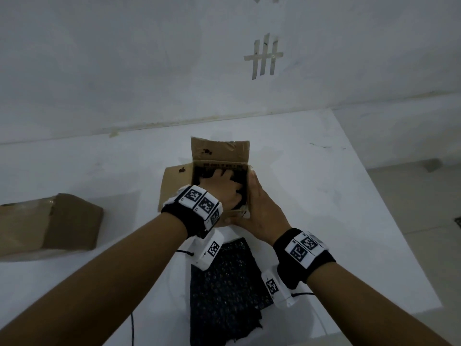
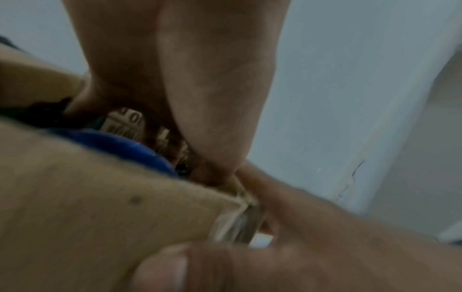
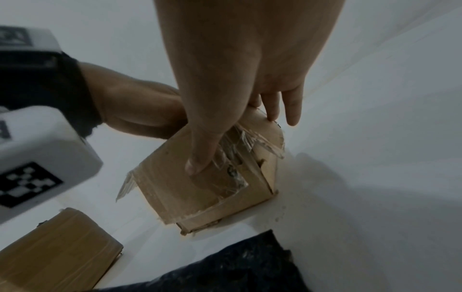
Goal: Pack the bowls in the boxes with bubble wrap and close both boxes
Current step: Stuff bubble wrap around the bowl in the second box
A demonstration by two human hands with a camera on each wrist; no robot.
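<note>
Left hand (image 1: 225, 187) reaches down into the open box (image 1: 174, 186), fingers spread and pressing on dark material inside; whether they curl round anything cannot be told. Right hand (image 1: 259, 208) lies flat against the outer right wall of the same box, thumb on the near face over torn clear tape, fingers straight along the side: a bracing hold, not a grasp. The white desk (image 1: 324, 196) carries everything and extends well beyond both hands. A sheet of dark bubble wrap (image 1: 224, 290) lies flat on the desk between the forearms, just behind the wrists. The second box (image 1: 50, 226) rests on its side well to the left of the left hand, untouched, its opening facing away. The open box stands directly under the hands, its far flap upright and its left flap folded outward. In the left wrist view a blue rim, likely a bowl (image 2: 120, 144), shows inside the box beneath the left hand, with dark wrap beside it.

Step in hand, as judged: seating the wrapped bowl in the first box. The next move calls for withdrawing the left hand, then folding the flaps down while the right hand steadies the wall. The second box remains to be packed.
</note>
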